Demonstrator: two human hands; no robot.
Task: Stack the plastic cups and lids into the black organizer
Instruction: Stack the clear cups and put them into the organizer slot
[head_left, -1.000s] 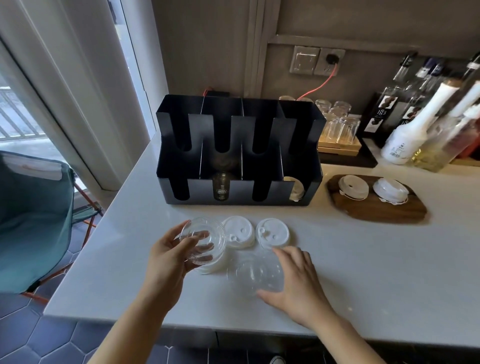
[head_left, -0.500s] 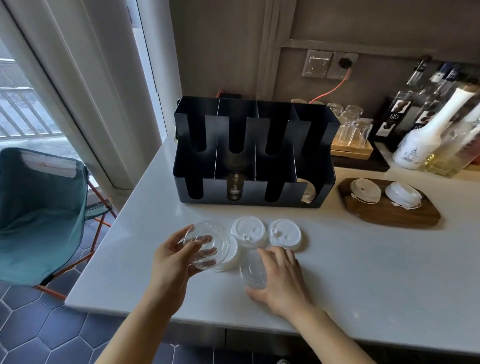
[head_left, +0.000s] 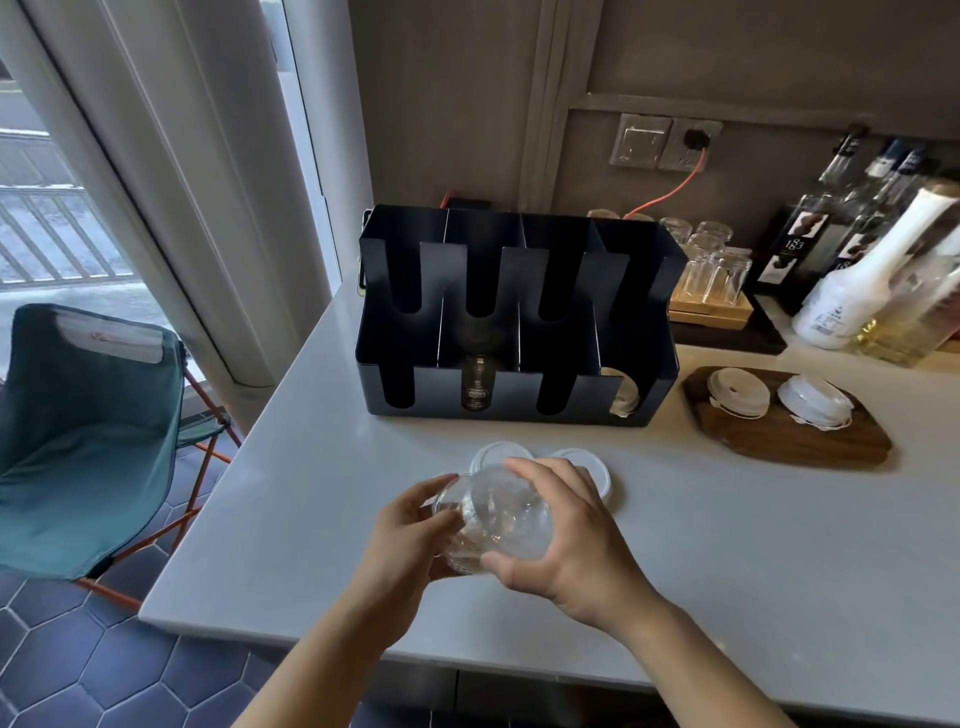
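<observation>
Both hands hold clear plastic dome lids (head_left: 496, 519) together just above the white counter. My left hand (head_left: 410, 535) grips them from the left, and my right hand (head_left: 566, 530) curls over them from the right. Two white flat lids (head_left: 493, 453) (head_left: 587, 462) lie on the counter just behind my hands, partly hidden. The black organizer (head_left: 514, 317) stands farther back with slotted compartments. A clear cup (head_left: 475, 382) shows in its second front slot, and white lids (head_left: 621, 397) sit in its rightmost slot.
A wooden board (head_left: 789, 441) at the right carries two white lids. Glasses on a tray and several bottles stand at the back right. The counter's left edge drops to a teal folding chair (head_left: 88, 436) and tiled floor.
My right hand picked a clear lid off the counter and brought it left against the clear lid in my left hand. Both hands now meet above the counter.
</observation>
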